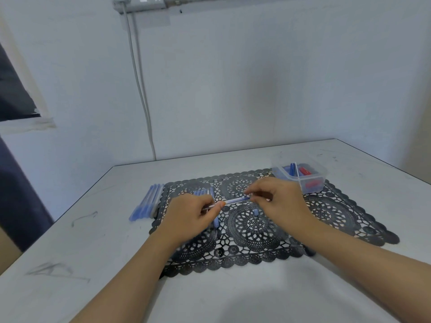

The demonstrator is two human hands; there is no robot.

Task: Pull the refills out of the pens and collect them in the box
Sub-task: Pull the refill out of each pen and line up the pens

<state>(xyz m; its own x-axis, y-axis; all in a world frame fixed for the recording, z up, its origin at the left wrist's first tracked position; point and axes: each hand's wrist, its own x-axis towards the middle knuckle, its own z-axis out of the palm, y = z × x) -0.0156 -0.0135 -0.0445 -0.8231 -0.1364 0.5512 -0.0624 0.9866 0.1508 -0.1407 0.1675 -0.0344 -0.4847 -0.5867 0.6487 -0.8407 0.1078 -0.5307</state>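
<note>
Now left hand (189, 215), right hand (279, 201) pinch one pen (235, 201) (blue); one box (311, 179) nearby.

Looks like a bare back room set up as a makeshift work corner, not really a proper office or a lived-in home. The walls (233, 78) are plain white paint, and grey cables (140, 89) run down them out in the open from a white trunking box (140, 3) up top. The white table (93, 241) is scuffed and has pen scribbles (56, 269) on it. The only homely touch is a black lace-pattern placemat (338, 213). With a row of blue pens (147, 201) and a small clear plastic box (312, 180) out, it's more a sorting bench than a desk. There's a window edge (14, 89) on the left.
</note>
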